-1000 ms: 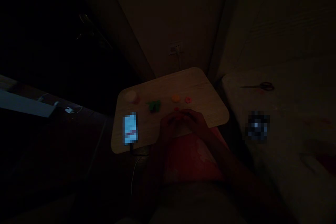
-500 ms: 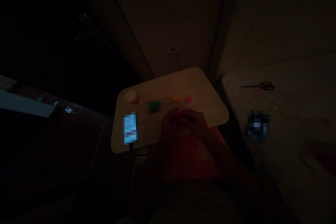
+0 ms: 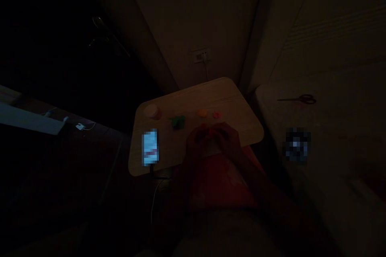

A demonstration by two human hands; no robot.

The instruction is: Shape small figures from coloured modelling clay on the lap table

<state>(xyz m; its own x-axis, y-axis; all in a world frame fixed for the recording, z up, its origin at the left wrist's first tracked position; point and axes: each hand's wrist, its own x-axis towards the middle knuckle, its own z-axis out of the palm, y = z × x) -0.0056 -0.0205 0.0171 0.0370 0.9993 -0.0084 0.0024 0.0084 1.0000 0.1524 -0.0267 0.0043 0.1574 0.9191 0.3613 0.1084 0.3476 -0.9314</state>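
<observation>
My left hand point(image 3: 194, 141) and my right hand point(image 3: 228, 138) meet over the near edge of a small wooden table. Their fingertips are closed around a small red piece point(image 3: 210, 131), soft-looking like modelling clay, though the dim light hides its exact shape. Just beyond the fingers shows another red bit point(image 3: 204, 126); whether it touches them I cannot tell. Farther back lie an orange lump point(image 3: 202, 113) and a pink flower-shaped ring point(image 3: 216, 115). Left of my hands sits a dark green clump point(image 3: 177, 122).
A pale-lidded tub point(image 3: 151, 111) stands at the table's point(image 3: 187, 93) back left. Nearer, a lit phone point(image 3: 150, 147) has a cable running off the edge. Scissors point(image 3: 298, 99) and a blurred-out dark object point(image 3: 296, 144) rest on the pale surface at right. A wall socket point(image 3: 202, 55) holds a plug.
The fingers of my right hand have shifted slightly, and the red piece between my hands shows a little more. The picture is darker; the table items stay in place.
</observation>
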